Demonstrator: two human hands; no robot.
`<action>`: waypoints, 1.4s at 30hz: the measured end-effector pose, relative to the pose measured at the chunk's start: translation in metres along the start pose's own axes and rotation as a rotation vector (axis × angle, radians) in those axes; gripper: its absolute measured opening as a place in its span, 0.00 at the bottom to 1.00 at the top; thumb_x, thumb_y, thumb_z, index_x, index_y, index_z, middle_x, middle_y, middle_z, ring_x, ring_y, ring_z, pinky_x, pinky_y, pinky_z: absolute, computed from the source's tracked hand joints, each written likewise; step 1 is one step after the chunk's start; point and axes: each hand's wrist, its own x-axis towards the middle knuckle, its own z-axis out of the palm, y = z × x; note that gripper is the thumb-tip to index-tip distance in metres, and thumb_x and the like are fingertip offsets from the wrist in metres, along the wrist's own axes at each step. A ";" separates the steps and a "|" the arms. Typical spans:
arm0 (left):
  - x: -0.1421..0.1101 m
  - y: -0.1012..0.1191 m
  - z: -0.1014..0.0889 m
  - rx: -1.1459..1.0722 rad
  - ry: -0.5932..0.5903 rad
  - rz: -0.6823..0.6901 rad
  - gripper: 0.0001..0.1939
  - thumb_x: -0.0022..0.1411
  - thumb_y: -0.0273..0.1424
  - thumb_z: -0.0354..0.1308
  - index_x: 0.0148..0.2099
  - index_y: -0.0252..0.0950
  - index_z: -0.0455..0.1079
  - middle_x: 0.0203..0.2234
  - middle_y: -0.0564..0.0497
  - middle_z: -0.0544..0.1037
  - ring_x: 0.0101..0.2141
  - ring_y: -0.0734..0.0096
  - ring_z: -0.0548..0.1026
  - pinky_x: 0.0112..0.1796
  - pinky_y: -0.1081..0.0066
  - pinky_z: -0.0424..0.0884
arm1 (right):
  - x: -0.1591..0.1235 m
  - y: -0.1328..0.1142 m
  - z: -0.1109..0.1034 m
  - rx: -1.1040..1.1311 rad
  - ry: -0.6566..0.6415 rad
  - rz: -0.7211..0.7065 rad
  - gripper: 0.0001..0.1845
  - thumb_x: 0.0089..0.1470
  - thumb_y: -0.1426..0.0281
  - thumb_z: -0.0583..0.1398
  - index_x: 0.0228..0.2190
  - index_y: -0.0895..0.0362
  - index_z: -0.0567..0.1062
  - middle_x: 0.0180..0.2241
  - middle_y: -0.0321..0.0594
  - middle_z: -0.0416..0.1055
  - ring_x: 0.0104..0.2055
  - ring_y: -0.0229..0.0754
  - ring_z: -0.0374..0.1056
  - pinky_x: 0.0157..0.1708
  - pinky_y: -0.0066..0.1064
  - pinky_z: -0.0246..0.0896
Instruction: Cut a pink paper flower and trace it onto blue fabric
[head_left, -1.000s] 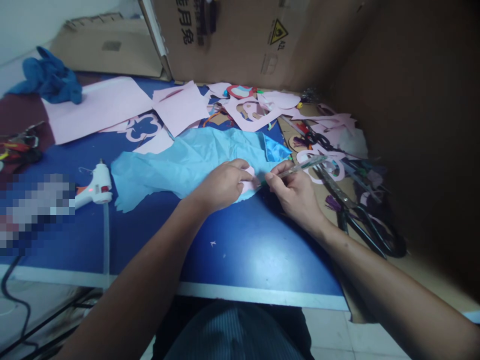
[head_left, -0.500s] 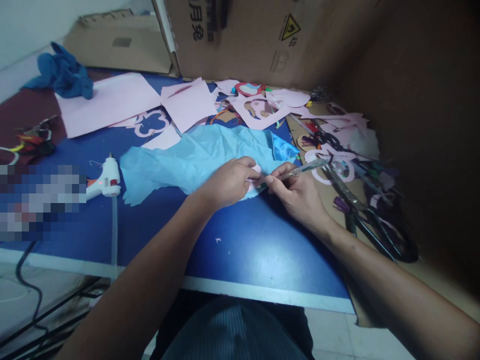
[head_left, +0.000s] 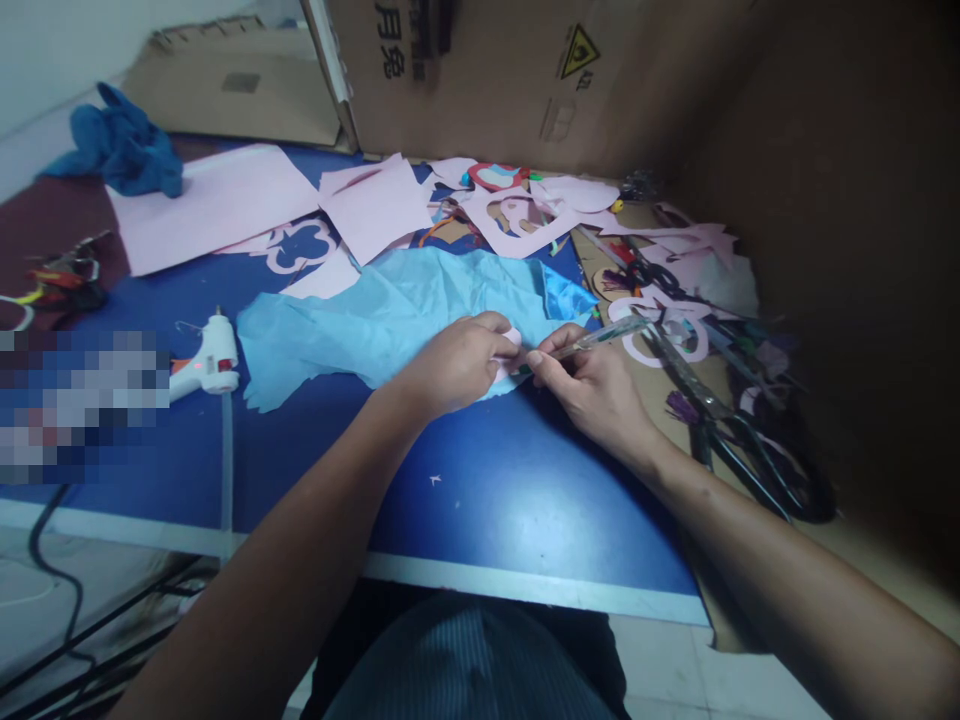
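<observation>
My left hand [head_left: 461,362] is closed, its thumb and fingers pinching a small pink paper piece [head_left: 513,345] over the light blue fabric [head_left: 405,310]. Close beside it, my right hand [head_left: 589,380] grips a slim clear pen-like tool [head_left: 600,335]. The tool's rear end slants up to the right and its tip points toward the pink paper, between the two hands. My fingers hide the tip, so I cannot tell whether it touches the paper. The crumpled fabric lies spread across the blue table [head_left: 480,500], with a shiny blue corner [head_left: 566,293] at its right.
A white glue gun [head_left: 217,350] stands at left, its clear glue stick [head_left: 226,460] reaching past the table edge. Large black-handled scissors [head_left: 739,440] lie at right among scraps. Pink paper sheets [head_left: 217,205] and a cardboard box [head_left: 487,80] are behind; a blue cloth [head_left: 124,140] is far left.
The view has shifted very slightly. Both hands keep the same hold on the pink paper and the pen-like tool, and nothing else has visibly moved.
</observation>
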 end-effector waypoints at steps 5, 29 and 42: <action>0.001 0.000 -0.001 0.006 -0.009 -0.003 0.16 0.64 0.23 0.53 0.43 0.38 0.82 0.49 0.46 0.78 0.52 0.59 0.78 0.57 0.60 0.72 | 0.000 -0.001 -0.001 -0.028 0.008 -0.002 0.18 0.67 0.59 0.62 0.28 0.55 0.76 0.32 0.40 0.76 0.30 0.41 0.70 0.27 0.31 0.58; 0.000 -0.002 0.000 0.012 -0.011 0.012 0.19 0.62 0.23 0.52 0.46 0.40 0.82 0.50 0.47 0.78 0.53 0.60 0.77 0.59 0.61 0.71 | 0.000 -0.002 -0.002 -0.019 0.048 0.015 0.15 0.66 0.60 0.62 0.29 0.53 0.75 0.27 0.38 0.75 0.28 0.42 0.69 0.29 0.34 0.59; 0.002 -0.001 -0.001 0.034 -0.019 -0.001 0.23 0.61 0.22 0.52 0.51 0.41 0.83 0.53 0.46 0.77 0.56 0.58 0.76 0.62 0.59 0.69 | 0.001 -0.004 -0.002 -0.030 0.149 0.036 0.14 0.63 0.64 0.63 0.25 0.53 0.74 0.24 0.36 0.73 0.25 0.41 0.66 0.26 0.33 0.56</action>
